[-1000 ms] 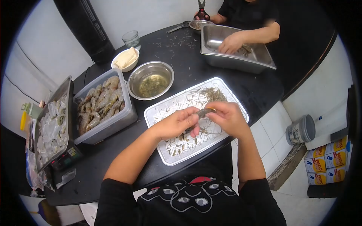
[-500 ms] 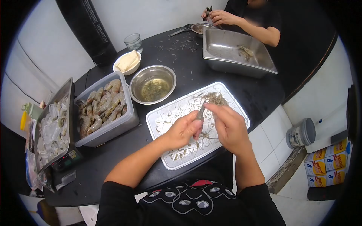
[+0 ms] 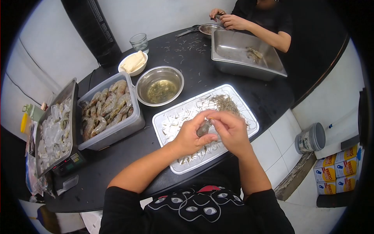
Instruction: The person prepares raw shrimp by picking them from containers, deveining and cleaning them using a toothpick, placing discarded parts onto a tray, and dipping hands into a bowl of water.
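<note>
A grey shrimp (image 3: 203, 128) is gripped in my left hand (image 3: 191, 135), fingers curled over it and thumb beneath. My right hand (image 3: 230, 130) pinches at the shrimp's upper end with thumb and forefinger; the exact contact is partly hidden. Both hands are above a white tray (image 3: 177, 168) strewn with pale and brownish trimmings. A heap of thin brown shrimp bits (image 3: 225, 103) lies at the tray's far right part.
Left of the tray stand a plastic tub of shrimp (image 3: 138, 121), a steel bowl with cloudy liquid (image 3: 181, 84) and a tilted tray of ice (image 3: 54, 136). Behind are a white bowl (image 3: 137, 73), a glass (image 3: 139, 42) and a steel pan (image 3: 249, 73). Another person's hands (image 3: 231, 21) work there.
My left hand has turned, bringing the shrimp's rounded body to face up. My right hand has shifted slightly left and down, closing in on the shrimp's end. The other person's hands have lowered slightly.
</note>
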`<state>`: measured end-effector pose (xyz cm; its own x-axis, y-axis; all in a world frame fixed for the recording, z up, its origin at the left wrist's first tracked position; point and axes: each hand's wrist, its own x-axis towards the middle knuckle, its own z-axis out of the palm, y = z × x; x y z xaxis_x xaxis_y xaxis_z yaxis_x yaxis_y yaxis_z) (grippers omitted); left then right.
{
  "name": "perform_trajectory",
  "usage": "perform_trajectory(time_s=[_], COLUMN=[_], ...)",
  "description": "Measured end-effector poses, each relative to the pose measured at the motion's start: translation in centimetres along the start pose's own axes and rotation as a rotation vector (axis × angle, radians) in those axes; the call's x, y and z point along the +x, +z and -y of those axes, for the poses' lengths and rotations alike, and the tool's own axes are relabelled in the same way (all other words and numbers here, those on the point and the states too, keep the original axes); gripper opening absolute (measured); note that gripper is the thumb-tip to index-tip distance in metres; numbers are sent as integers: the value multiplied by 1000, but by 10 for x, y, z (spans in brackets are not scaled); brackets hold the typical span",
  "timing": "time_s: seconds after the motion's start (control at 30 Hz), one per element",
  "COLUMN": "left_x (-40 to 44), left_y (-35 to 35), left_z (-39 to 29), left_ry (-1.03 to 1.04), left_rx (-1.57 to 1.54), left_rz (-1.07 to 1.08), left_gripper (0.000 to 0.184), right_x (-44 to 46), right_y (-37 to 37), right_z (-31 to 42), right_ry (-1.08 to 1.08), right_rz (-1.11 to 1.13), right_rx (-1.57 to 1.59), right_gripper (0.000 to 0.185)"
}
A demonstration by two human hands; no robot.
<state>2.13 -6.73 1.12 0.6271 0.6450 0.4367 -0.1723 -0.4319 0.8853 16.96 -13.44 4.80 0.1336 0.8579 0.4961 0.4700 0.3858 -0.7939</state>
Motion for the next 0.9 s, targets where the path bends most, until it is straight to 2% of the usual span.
perform_trajectory(time_s=[0.03, 0.13, 0.23, 0.33, 0.43, 0.53, 0.63, 0.73, 0.83, 0.9], left_x=[2, 2, 3, 3, 0, -4, -4, -4, -7, -8], left_y=[3, -5, -10, -8, -4, -10, -9, -4, -6, -5], left_z=[0, 2, -2, 3, 10, 6, -4, -10, -7, -6], left_ry=[81, -77, -64, 46, -4, -148, -131, -99, -106, -164], left_rx=[32, 17, 15, 32, -179, -361, -324, -295, -347, -526], left_rz=[-17, 32, 73, 59, -1, 19, -9, -64, 10, -26], left_gripper=[48, 35, 29, 34, 43, 58, 66, 70, 71, 70], right_x=[0, 0, -1, -2, -8, -9, -11, -11, -10, -11], right_y=[1, -6, -9, -13, -19, -13, -11, -7, -3, -5], right_z=[0, 3, 14, 7, 20, 31, 34, 33, 35, 37], right_ry=[2, 30, 69, -217, -203, -185, -200, -272, -239, -124], right_rz=[-3, 55, 1, 8, 126, 84, 99, 64, 48, -9], right_rx=[11, -17, -118, -245, -448, -403, -413, -402, -350, -280], right_gripper=[12, 16, 24, 32, 36, 37, 38, 37, 33, 28])
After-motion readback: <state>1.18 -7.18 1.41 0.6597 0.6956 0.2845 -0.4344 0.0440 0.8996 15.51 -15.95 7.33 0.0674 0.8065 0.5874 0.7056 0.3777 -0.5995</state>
